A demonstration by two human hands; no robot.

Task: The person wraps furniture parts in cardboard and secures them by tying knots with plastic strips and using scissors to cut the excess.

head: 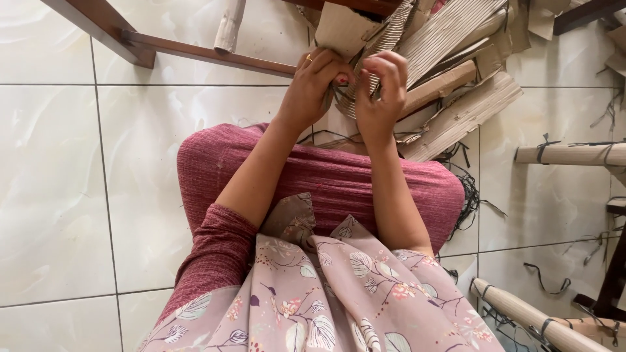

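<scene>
Both hands work close together above the knees: the left hand and right hand each pinch, fingers clenched, the corrugated cardboard wrapping, which stays taut between them against the dark wooden frame it covers.

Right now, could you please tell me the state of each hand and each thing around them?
Left hand: closed, pinching the corrugated cardboard strip.
Right hand: closed on the same strip.
Cardboard pile: torn, heaped on the floor.
Wrapped roll: lying flat, tied with black cord.
</scene>
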